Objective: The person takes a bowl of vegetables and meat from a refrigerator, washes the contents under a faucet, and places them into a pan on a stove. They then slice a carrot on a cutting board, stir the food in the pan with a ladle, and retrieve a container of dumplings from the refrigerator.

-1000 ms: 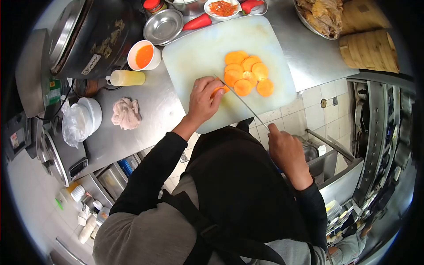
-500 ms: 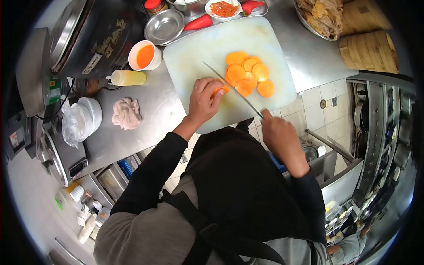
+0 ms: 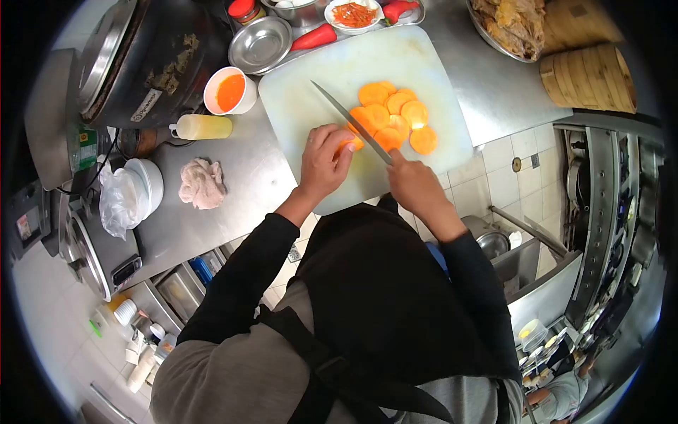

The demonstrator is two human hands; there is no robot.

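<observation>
On the pale cutting board (image 3: 311,67), my left hand (image 3: 325,159) holds an orange carrot piece (image 3: 351,143) between curled fingers, close to the blade. My right hand (image 3: 418,185) is wrapped round the handle of a long knife (image 3: 346,114). The blade slants up to the left over the board, beside the carrot piece and across the left edge of the slices. Several round carrot slices (image 3: 399,126) lie overlapping to the right of the blade. How deep the blade sits in the carrot cannot be made out.
Left of the board are a cup of orange sauce (image 3: 230,90), a yellow squeeze bottle (image 3: 203,127) and a crumpled cloth (image 3: 202,184). Behind it stand a metal bowl (image 3: 260,44) and a red chilli (image 3: 314,37). A bamboo steamer (image 3: 588,78) is at right; another person (image 3: 565,392) is lower right.
My right hand has moved left and slightly up with the knife, whose tip now reaches further to the upper left. My left hand has barely shifted.
</observation>
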